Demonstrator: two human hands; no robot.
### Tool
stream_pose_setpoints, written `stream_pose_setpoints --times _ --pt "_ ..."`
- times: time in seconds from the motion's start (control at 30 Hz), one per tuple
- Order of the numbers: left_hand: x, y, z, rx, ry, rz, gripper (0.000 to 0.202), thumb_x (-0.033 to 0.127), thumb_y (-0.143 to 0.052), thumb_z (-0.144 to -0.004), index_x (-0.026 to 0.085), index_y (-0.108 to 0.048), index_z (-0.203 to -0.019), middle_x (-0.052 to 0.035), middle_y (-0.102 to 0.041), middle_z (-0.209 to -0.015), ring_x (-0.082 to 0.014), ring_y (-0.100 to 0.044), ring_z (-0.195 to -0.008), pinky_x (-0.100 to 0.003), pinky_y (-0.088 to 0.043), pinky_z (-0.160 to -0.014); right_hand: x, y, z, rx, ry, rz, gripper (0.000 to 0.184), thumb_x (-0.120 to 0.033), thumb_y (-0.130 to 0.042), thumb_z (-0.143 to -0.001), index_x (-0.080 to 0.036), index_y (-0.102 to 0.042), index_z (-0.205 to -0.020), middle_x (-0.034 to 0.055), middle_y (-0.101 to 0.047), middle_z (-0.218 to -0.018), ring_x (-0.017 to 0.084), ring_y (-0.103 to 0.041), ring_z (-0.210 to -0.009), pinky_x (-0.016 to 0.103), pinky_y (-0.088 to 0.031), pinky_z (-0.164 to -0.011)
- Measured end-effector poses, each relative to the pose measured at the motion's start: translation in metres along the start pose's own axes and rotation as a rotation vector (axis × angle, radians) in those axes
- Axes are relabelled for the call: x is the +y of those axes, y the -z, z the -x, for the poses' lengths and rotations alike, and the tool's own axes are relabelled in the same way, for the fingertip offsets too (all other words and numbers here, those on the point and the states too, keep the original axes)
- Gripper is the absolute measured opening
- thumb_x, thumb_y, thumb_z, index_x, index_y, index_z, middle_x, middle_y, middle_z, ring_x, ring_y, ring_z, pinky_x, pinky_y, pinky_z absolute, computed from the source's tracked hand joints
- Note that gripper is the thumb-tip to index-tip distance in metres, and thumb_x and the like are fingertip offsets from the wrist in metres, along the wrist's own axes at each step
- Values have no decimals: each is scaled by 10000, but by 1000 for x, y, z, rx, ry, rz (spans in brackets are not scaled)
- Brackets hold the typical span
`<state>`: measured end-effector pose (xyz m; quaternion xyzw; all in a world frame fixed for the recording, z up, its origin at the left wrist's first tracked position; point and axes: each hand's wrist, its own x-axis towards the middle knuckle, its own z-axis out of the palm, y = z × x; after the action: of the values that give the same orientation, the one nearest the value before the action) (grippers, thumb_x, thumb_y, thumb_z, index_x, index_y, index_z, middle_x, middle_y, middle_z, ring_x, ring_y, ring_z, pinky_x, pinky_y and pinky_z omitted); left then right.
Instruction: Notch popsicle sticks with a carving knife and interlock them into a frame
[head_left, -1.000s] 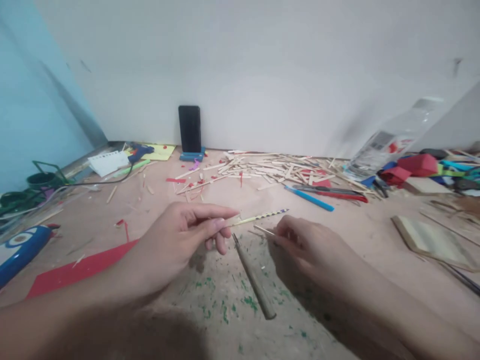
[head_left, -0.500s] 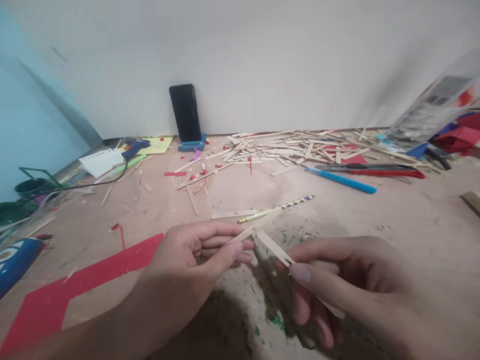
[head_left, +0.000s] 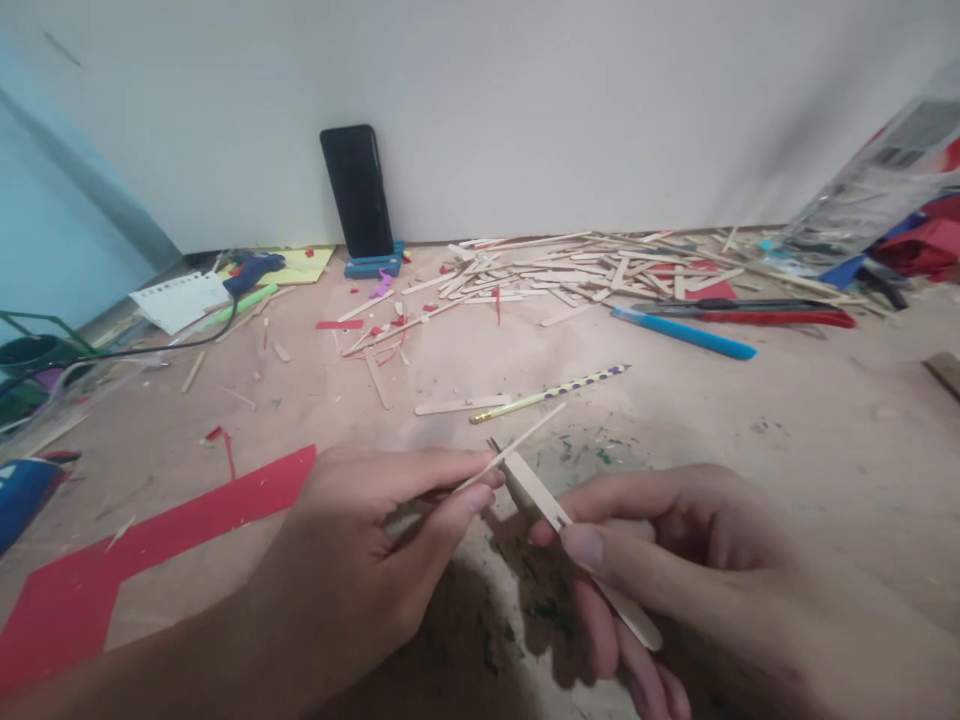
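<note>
My left hand (head_left: 375, 540) pinches a thin wooden stick (head_left: 521, 442) between thumb and forefinger; the stick points up and to the right. My right hand (head_left: 667, 570) grips a flat wooden craft stick (head_left: 536, 490) with thumb and fingers, its far end meeting the thin stick just above the tabletop. A striped yellow pencil (head_left: 551, 392) and a loose flat stick (head_left: 461, 405) lie on the table just beyond both hands.
A heap of craft sticks (head_left: 570, 275) lies at the back. A blue pen (head_left: 682, 333), red cutter (head_left: 757, 315), black phone on a stand (head_left: 356, 195), glue gun (head_left: 251, 270), plastic bottle (head_left: 877, 190) and red paper sheet (head_left: 150, 540) are around.
Both hands rose toward the camera. My right hand picked up a flat craft stick and brought it to the thin stick in my left hand. The grey tool on the table is now hidden.
</note>
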<state>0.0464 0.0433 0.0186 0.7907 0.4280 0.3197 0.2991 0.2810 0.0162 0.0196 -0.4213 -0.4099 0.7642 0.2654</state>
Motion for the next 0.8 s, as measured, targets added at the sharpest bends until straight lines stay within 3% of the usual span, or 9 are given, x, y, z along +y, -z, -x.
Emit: stream_pose_setpoints --times 0.13,0.37,0.43,0.53,0.63,0.8 --pt "3 -2 1 16 -14 34 186 273 -647 -1000 315 -821 -950 54 -839 -1032 -158 -800 -855 -185 -559 -607 2 2 3 -1 -1 19 311 -355 -674 -1004 -156 -723 -770 -10 -696 -641 38 -550 -460 104 -448 -450" --pt "3 -2 2 -10 61 50 176 300 -660 -1000 310 -833 -1030 23 -838 -1061 -178 -806 -910 -199 -598 -700 0 -4 -2 39 -11 57 333 -420 -727 -943 -153 -689 -747 9 -690 -634 51 -542 -461 123 -422 -439" --pt "4 -3 -1 -24 158 163 159 325 -677 -985 282 -829 -1004 4 -842 -1021 -185 -806 -901 -207 -608 -707 -2 -6 -1 79 -21 107 335 -452 -759 -900 -160 -679 -755 12 -676 -612 60 -515 -444 140 -390 -420" --pt "6 -3 -9 -13 425 502 136 323 -715 -938 220 -794 -980 -23 -837 -882 -172 -800 -776 -222 -630 -703 -8 -3 3 147 -38 196 321 -480 -737 -889 -195 -673 -755 -16 -604 -533 73 -438 -403 174 -308 -382" --pt "8 -2 -13 -61 532 670 117 300 -726 -912 185 -746 -919 -18 -800 -751 -137 -750 -628 -203 -602 -622 -18 10 3 265 134 544 356 -473 -651 -925 -219 -644 -676 -12 -541 -508 111 -428 -435 231 -277 -389" --pt "11 5 -9 -177 478 580 168 351 -698 -932 217 -764 -856 9 -761 -729 -130 -713 -653 -211 -565 -640 -31 35 1 448 520 1555 310 -273 -524 -944 -227 -624 -654 41 -616 -615 184 -531 -531 330 -344 -505"
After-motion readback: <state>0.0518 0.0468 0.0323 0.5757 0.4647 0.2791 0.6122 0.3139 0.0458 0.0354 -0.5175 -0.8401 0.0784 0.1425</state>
